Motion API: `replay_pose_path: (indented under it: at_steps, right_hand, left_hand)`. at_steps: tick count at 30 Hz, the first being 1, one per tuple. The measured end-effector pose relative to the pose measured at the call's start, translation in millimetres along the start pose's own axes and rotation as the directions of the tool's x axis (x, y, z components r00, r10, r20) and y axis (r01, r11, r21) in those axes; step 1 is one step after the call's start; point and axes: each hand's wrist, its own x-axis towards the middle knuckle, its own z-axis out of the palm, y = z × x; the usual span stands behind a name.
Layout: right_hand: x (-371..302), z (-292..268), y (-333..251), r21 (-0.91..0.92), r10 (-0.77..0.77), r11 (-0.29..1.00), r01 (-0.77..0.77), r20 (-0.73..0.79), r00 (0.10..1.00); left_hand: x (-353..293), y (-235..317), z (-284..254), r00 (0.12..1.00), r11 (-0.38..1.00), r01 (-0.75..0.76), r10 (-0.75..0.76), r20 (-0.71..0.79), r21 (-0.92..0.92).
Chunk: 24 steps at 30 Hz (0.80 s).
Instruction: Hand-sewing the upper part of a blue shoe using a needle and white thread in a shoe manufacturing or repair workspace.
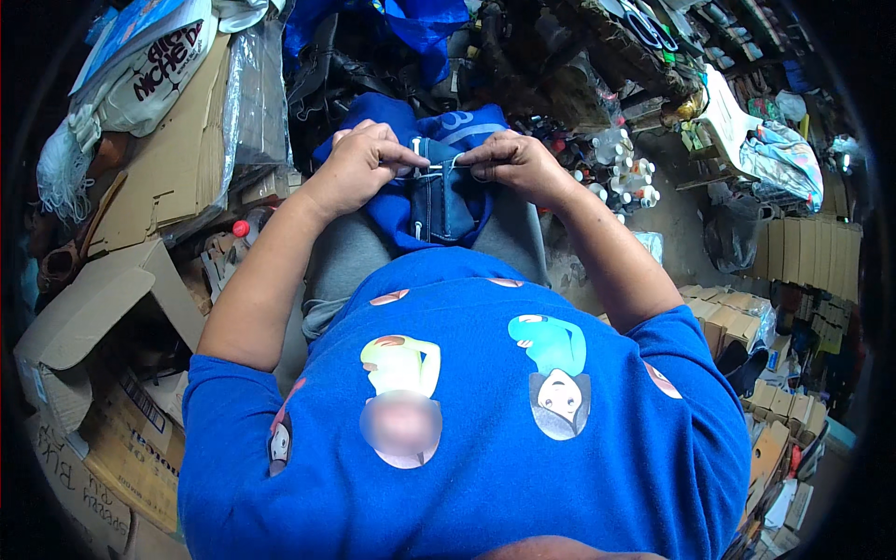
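A dark blue denim piece (437, 199) with stitched seams lies on my lap, over a bright blue cloth (381, 114). A thin white cord (455, 162) runs across its upper part, and short white bits show along its left edge. My left hand (359, 165) is closed at the left of the denim, thumb and index finger pinched by the cord. From the other side, my right hand (525, 166) pinches the cord between thumb and index finger. The exact grip of the left fingertips is small in view.
Flattened cardboard (168, 154) leans at the left, above an opened cardboard box (89, 322). Several small bottles (635, 185) stand on the floor at the right. A white plastic chair (723, 107) with cloth on it is farther right. Stacked cardboard pieces (810, 252) sit beyond.
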Motion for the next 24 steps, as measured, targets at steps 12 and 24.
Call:
replay_pose_path:
  at_steps: [12,24]
  right_hand:
    - [-6,1,-6,0.018,0.072,0.997,-0.07,-0.173,0.982]
    - [-5,12,-8,0.155,0.218,0.969,-0.191,-0.177,0.96]
  left_hand:
    - [-14,13,14,0.956,0.985,0.047,-0.092,-0.279,-0.165]
    - [-20,8,32,0.904,0.989,0.146,-0.127,-0.408,0.016]
